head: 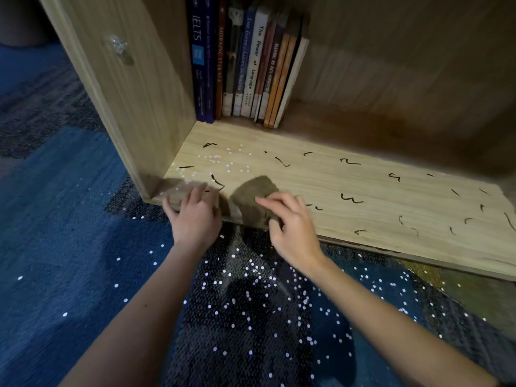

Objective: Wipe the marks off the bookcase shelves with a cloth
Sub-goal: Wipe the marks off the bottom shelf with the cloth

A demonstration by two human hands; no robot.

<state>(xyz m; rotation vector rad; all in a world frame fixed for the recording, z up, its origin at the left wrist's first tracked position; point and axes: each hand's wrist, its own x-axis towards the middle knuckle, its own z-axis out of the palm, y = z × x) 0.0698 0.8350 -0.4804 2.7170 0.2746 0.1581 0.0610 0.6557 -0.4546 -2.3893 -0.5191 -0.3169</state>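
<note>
Cloth (252, 196) lies bunched at the front edge of the shelf (321, 180), your right hand (293, 224) curling its fingers round it. Your left hand (195, 216) rests just left of the cloth, fingers loosely spread. Most marks (351, 199) run off to the cloth's right, so wipe that way.

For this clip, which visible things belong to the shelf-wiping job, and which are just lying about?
Job:
- cloth
- black marks
- shelf
- right hand, on the cloth
- left hand, at the shelf's front edge

Lying about:
- row of books
- white specks
- blue carpet
</note>
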